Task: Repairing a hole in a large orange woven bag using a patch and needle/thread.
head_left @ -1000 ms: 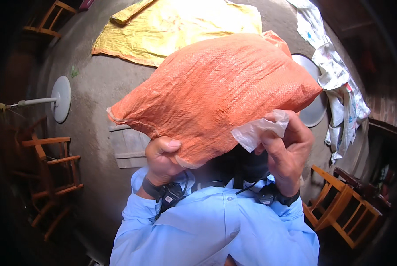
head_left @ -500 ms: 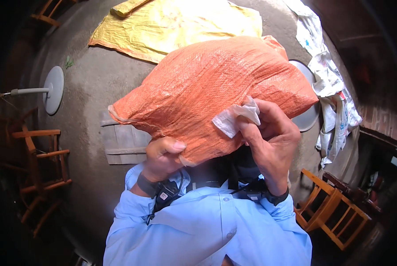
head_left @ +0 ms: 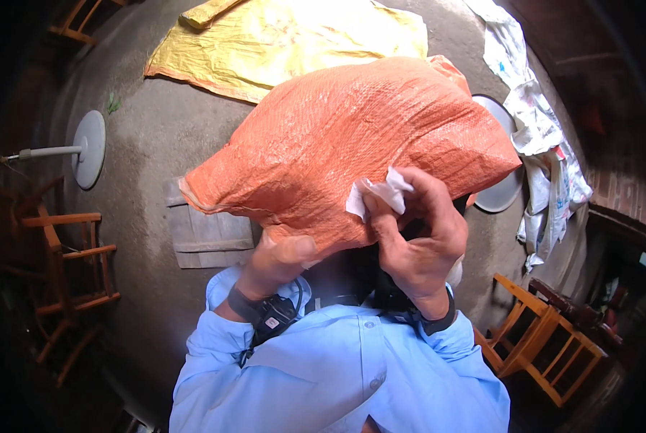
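A bulging orange woven sack (head_left: 352, 123) lies across in front of me, its surface creased. At its near edge my left hand (head_left: 283, 256) is closed on the sack, thumb on top and the other fingers hidden beneath. Between the thumb and forefinger of my right hand (head_left: 428, 234) is a crumpled white tissue (head_left: 388, 193). That tissue rests against the sack's near side, right of my left hand. Whatever fills the sack is hidden.
Beyond the sack a yellow woven sheet (head_left: 294, 47) lies on the floor. White sacks (head_left: 543, 137) and a round grey tray (head_left: 500, 189) are at right. Wooden chairs (head_left: 532, 332) stand lower right and left (head_left: 67, 218). A wooden board (head_left: 211, 234) and a white disc-shaped stand (head_left: 90, 148) are at left.
My right hand has moved left and slightly down with the tissue, along the sack. My left hand has shifted slightly right, its thumb further over the sack's edge.
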A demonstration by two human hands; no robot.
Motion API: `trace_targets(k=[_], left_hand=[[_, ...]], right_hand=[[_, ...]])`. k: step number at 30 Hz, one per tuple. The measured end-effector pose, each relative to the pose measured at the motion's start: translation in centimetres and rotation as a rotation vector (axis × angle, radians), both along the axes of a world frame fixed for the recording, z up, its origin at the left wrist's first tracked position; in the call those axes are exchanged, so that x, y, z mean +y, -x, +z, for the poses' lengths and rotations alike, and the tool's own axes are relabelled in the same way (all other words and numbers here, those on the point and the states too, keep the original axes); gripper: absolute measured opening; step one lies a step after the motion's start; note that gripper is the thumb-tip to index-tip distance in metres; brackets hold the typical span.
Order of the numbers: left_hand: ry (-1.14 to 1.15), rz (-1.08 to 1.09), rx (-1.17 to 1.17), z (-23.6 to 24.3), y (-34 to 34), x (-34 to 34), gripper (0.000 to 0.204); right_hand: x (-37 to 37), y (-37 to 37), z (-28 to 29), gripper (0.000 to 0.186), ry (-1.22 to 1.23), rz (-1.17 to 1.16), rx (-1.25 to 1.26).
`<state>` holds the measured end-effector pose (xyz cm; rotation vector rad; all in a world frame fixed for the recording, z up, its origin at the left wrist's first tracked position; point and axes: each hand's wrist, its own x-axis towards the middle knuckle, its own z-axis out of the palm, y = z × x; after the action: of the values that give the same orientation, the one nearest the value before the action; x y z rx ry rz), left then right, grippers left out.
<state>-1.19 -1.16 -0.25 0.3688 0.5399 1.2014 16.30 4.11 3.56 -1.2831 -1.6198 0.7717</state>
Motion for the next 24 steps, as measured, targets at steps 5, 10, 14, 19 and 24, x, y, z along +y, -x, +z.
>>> trace_targets(k=[5,10,14,19,24], left_hand=[[-0.136,0.010,0.137,-1.3,-0.6,-0.1,0.090],[-0.113,0.059,0.271,-0.9,-1.2,-0.1,0.068],[0.154,0.067,0.085,0.4,-1.1,-0.2,0.039],[0.278,0.131,0.080,0.5,-1.8,-0.1,0.029],[0.289,0.154,-0.030,-1.6,-1.0,-0.9,0.043]], right_hand=[[0.1,0.2,-0.6,0.034,-0.287,0.028,-0.111],[0.1,-0.2,-1.4,0.036,-0.459,0.095,-0.200],[0.1,-0.4,-1.2,0.036,-0.485,0.146,-0.235],[0.2,-0.4,-1.6,0.033,-0.407,0.098,-0.138],[0.3,-0.6,-1.4,0.031,-0.430,0.121,-0.133]])
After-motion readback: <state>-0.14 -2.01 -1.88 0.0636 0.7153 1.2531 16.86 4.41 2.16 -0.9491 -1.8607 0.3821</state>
